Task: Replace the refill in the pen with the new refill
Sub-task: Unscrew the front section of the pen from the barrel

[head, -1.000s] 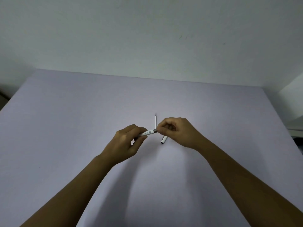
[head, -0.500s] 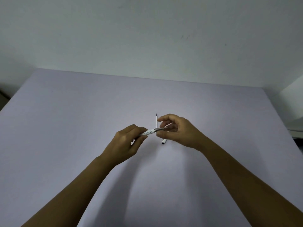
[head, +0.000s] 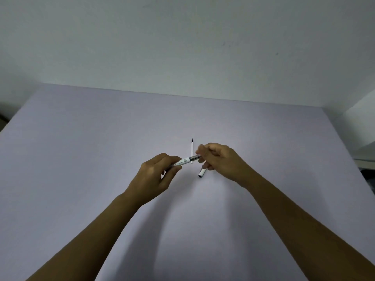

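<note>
Fingers first: on my left hand point(head: 154, 175), just left of the frame's middle, they are pinched around the white barrel of the pen point(head: 183, 161), while the fingertips of my right hand point(head: 221, 161), just right of centre, are pressed together on the pen's grey front section. Both hands hover above the lilac table point(head: 81, 159), which fills the lower two thirds of the frame under a pale wall.

Going down in size: the pen spans the gap between my hands, tilted slightly up to the right. Behind it, at centre, the new refill point(head: 192, 151) lies on the table, thin and white, its dark tip pointing to the top of the frame. Smaller again, the cap point(head: 202, 172) rests on the table just below my right hand.

My guess is I am unscrewing the front section. If my right pinch slips, that section could drop and roll away, or it could knock the refill out of line.
</note>
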Available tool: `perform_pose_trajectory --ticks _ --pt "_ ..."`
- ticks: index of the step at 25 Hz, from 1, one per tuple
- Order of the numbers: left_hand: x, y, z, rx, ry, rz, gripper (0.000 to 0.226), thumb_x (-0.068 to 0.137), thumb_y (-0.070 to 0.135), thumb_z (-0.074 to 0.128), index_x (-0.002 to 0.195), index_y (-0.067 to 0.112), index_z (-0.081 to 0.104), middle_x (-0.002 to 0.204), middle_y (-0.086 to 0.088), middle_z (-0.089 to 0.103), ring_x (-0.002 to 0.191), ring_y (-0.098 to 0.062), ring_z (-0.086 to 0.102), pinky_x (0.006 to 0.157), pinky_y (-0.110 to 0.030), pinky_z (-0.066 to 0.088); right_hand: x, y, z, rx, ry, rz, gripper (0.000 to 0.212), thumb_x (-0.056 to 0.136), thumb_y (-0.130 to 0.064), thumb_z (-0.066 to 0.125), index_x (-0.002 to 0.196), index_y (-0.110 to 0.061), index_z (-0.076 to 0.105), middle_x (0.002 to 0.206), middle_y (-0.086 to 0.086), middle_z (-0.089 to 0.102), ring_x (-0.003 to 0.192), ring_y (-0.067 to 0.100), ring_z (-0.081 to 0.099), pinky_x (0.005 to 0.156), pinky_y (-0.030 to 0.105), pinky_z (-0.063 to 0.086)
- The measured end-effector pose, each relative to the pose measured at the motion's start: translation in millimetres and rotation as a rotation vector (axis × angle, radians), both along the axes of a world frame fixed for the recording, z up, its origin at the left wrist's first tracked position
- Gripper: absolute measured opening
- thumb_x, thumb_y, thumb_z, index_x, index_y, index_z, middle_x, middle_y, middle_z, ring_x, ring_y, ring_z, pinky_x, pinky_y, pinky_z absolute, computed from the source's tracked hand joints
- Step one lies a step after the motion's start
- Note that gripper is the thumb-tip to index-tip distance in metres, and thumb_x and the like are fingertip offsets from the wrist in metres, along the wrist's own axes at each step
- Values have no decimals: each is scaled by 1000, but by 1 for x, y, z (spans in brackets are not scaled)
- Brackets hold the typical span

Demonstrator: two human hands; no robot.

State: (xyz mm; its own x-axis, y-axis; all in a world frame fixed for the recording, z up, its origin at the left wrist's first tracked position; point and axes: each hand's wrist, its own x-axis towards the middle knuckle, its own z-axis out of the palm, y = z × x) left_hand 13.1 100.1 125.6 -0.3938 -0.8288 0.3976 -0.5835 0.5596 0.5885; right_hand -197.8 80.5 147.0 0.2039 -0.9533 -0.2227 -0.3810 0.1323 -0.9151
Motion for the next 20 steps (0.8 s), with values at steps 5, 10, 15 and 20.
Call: perform_pose_trajectory --ticks 5,10,15,20 --pt "-2 -1 0 17 8 3 17 84 12 59 97 5 67 70 -4 62 60 -3 43 57 -10 38 -5 -5 0 -23 -40 16 9 80 -26 70 72 -27 70 64 -9 71 68 5 68 73 21 56" --pt "-4 -4 -3 14 20 22 16 83 11 61 96 4 67 69 -5 61 63 0 40 60 0 33 -7 -10 9 -21 -153 42 21 76 -16 75 89 -31 68 88 -8 72 80 4 71 68 12 52" --pt "-4 -8 -6 -1 31 34 17 83 13 61 97 5 67 70 -4 63 63 -4 43 58 -8 38 -5 -14 6 45 -64 -42 30 75 -51 67 83 -22 71 75 -3 75 72 8 72 78 26 59" --pt "-1 -10 -12 42 59 136 23 82 17 67 103 8 66 73 -1 64 66 -10 47 61 -9 37 -8 -15 4 -27 -50 -26 10 80 -25 71 71 -30 72 65 -8 73 72 8 71 70 16 55"
